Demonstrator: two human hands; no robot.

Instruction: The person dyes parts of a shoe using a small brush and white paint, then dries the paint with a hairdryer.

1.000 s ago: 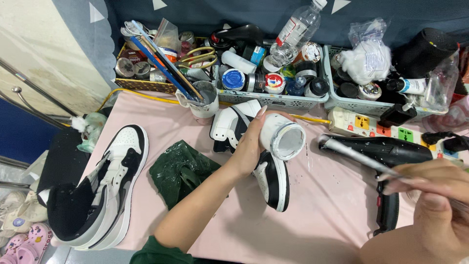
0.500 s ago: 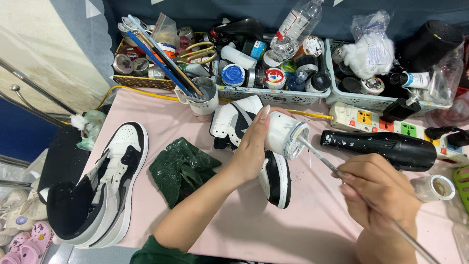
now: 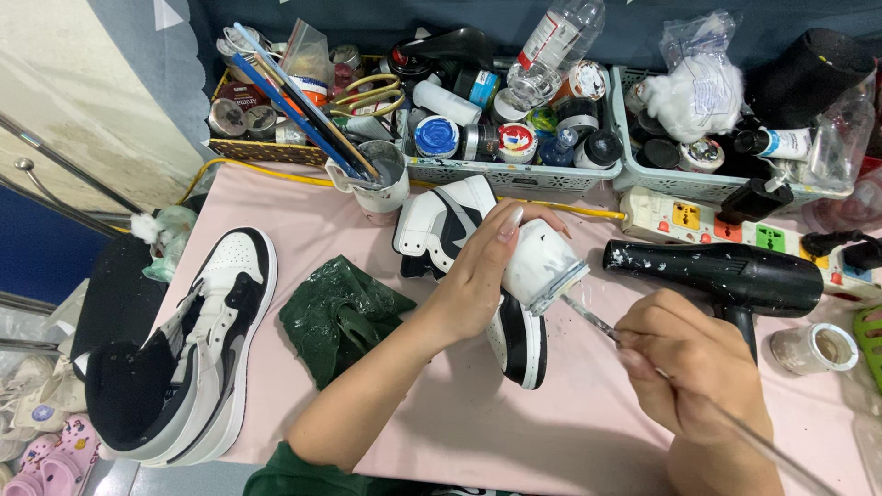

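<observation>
Here, over a pink tabletop (image 3: 303, 220), the left hand (image 3: 478, 276) has its grip wrapped round a small white jar (image 3: 537, 266), tilted so the open mouth faces right, held just above a black-and-white sneaker (image 3: 459, 239) lying on its side. Right hand (image 3: 689, 367), grip pinched on a thin brush handle (image 3: 597, 321); the tip sits at the jar's rim. Whether bristles are inside the jar, cannot tell.

Just left of the forearm: crumpled dark green cloth (image 3: 340, 312). Further left, at the tabletop edge, a second sneaker (image 3: 184, 358), same colours, sole down. Right of the jar, a black hair dryer (image 3: 717, 276) lying flat, paint-flecked, with a small glass jar (image 3: 813, 349) near its handle. Behind it, a white power strip (image 3: 735, 220). Along the back: baskets (image 3: 514, 179) crowded with paint pots and bottles, and a cup of brushes (image 3: 377, 179).
</observation>
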